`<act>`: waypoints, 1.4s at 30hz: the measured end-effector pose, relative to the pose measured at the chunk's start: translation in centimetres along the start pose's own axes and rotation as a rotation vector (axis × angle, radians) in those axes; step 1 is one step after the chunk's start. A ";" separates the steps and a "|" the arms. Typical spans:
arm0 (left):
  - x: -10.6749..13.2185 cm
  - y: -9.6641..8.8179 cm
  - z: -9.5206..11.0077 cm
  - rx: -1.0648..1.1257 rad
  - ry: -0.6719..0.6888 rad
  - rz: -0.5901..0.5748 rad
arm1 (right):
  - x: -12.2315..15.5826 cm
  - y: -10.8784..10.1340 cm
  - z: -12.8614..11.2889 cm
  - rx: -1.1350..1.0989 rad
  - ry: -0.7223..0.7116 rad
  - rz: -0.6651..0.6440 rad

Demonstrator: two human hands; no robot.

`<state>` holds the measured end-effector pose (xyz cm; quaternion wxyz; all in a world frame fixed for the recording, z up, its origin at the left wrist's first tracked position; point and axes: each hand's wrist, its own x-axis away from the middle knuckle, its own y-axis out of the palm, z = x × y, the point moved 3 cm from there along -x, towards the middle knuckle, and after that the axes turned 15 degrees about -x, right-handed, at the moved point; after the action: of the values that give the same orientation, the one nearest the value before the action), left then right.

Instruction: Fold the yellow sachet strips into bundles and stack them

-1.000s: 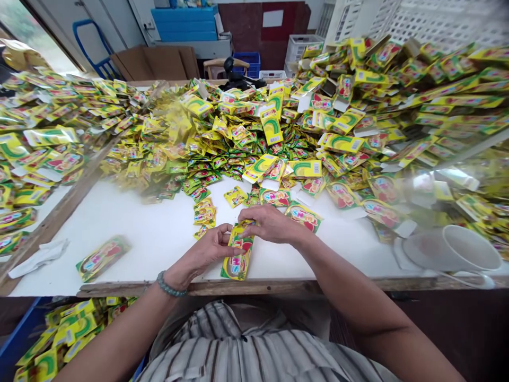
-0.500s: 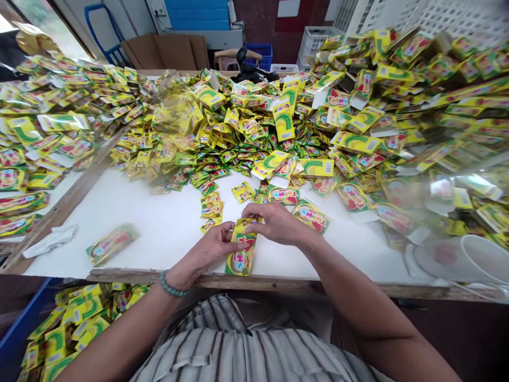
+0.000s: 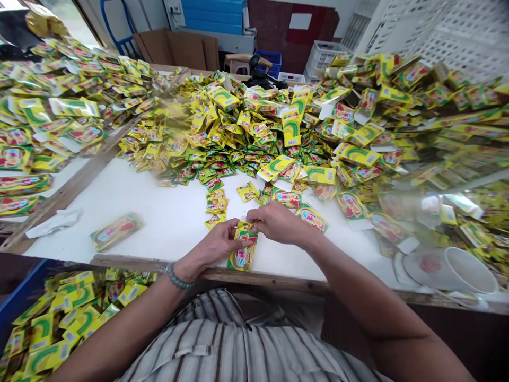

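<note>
Near the table's front edge, a small yellow-green printed box (image 3: pixel 240 258) stands slanted in my left hand (image 3: pixel 217 243), thumb across its printed front. My right hand (image 3: pixel 274 224) is closed at the box's upper end, its fingertips pinched on the top edge; what lies under them is partly hidden. Just beyond my hands, a short row of small yellow sachets (image 3: pixel 216 205) lies on the white tabletop (image 3: pixel 167 223). One loose sachet (image 3: pixel 247 192) rests to the right of that row. Another printed box (image 3: pixel 116 232) lies flat at the left.
A large heap of sachets (image 3: pixel 238 132) covers the table's middle, with piled boxes (image 3: pixel 358 154) on the right. A wooden strip (image 3: pixel 83 175) borders more boxes at left. A blue bin (image 3: pixel 24 284) of boxes sits below; a clear plastic cup (image 3: pixel 473 270) lies at right.
My right fingers have drawn in from the box's front to a pinch at its top edge. The whole view has shifted slightly; the left hand keeps its hold.
</note>
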<state>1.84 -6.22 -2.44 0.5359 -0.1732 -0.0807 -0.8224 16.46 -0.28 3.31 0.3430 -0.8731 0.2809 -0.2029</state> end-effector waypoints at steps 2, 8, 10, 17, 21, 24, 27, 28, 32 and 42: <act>0.2 0.2 0.1 0.032 0.014 -0.002 | 0.2 -0.7 -0.7 -0.036 -0.049 -0.035; 0.8 0.7 0.3 0.087 0.074 -0.030 | 1.1 -0.2 -2.1 0.014 -0.048 0.050; 1.1 0.5 0.1 0.061 0.098 -0.017 | 1.5 0.8 -2.4 0.108 -0.015 0.019; 1.9 -0.9 -1.6 -0.135 0.166 0.186 | 2.6 3.0 -2.2 0.081 -0.065 0.146; 2.3 -0.7 -2.2 -0.079 0.188 0.256 | 3.7 3.9 -0.6 -0.132 -0.101 0.523; 2.6 -0.5 -2.2 -0.103 0.210 0.289 | 4.7 4.8 1.0 -0.304 -0.034 0.786; 2.7 -0.4 -2.0 -0.209 0.243 0.292 | 4.8 6.3 1.7 -0.498 -0.012 0.750; 2.6 -0.4 -1.9 -0.240 0.250 0.285 | 4.7 6.8 1.8 -0.545 -0.010 0.733; 2.6 -0.2 -1.7 -0.259 0.258 0.267 | 4.3 7.2 1.7 -0.660 0.038 0.675; 2.6 -0.5 -1.7 -0.307 0.312 0.244 | 4.2 6.3 1.2 -0.607 0.100 0.579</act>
<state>0.12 -8.82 -3.01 0.6047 -0.1322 0.1505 -0.7709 18.13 -6.19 -1.29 0.0992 -0.8086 0.5780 -0.0481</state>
